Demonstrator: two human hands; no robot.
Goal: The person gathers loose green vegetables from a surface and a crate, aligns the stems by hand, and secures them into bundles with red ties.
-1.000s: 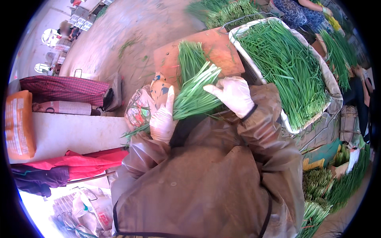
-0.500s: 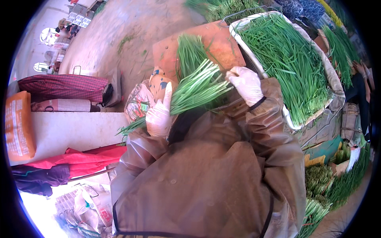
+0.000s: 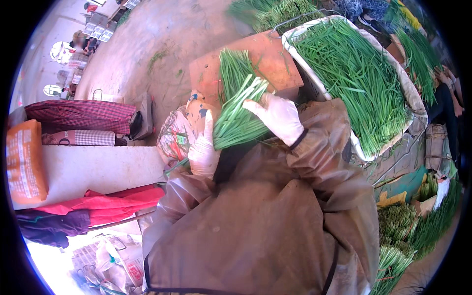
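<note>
A bunch of green chives (image 3: 240, 123) lies slantwise in front of my body, pale cut ends up and to the right. My left hand (image 3: 203, 147), in a white glove, is closed round its lower left part with the thumb pointing up. Over the upper right of the bunch, near the pale ends, is my gloved right hand (image 3: 281, 118); its thumb and fingers grip the stems, the fingertips partly hidden. Behind the held bunch, more chives (image 3: 235, 66) lie on an orange-brown board (image 3: 275, 59).
To the right stands a white-lined crate (image 3: 318, 81) heaped with long chives (image 3: 359, 88). Tied bundles (image 3: 396, 226) are stacked at the lower right. A white ledge (image 3: 103, 162) with an orange bag (image 3: 27, 162) is on the left. Other people's hands (image 3: 445, 76) show at the far right.
My right hand has moved left and down from beside the stem ends onto the bunch and now grips it. The bunch is more upright and gathered, with its leafy end drawn in.
</note>
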